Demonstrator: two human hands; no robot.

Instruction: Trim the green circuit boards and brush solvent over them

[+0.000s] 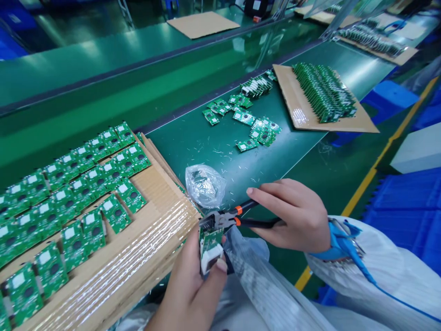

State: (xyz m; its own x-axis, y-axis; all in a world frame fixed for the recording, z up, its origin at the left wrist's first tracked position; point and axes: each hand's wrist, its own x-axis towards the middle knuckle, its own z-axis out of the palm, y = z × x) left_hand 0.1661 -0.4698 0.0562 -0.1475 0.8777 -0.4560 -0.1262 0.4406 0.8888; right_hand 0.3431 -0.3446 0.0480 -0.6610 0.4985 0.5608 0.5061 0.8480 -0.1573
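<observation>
My left hand (pixel 193 285) grips a small green circuit board (pixel 211 240) with a white plastic part on it, fingers closed round its sides. In my right hand (pixel 292 214) are wire cutters (pixel 220 219) with black handles and orange bands. Their jaws meet the top end of the held board; whether they are closed on a lead I cannot tell. A blue wrist strap (pixel 339 241) circles my right wrist. Just beyond the cutters sits a clear plastic bag (pixel 206 186) with thin metal clippings in it.
Rows of circuit boards (pixel 74 246) lie on stacked cardboard (pixel 161 184) at left. Loose boards (pixel 263 131) and scattered clippings are on the green bench (pixel 186 133). Another cardboard sheet (pixel 289 96) bears densely packed boards (pixel 324 92). Blue crates (pixel 406 207) stand at right.
</observation>
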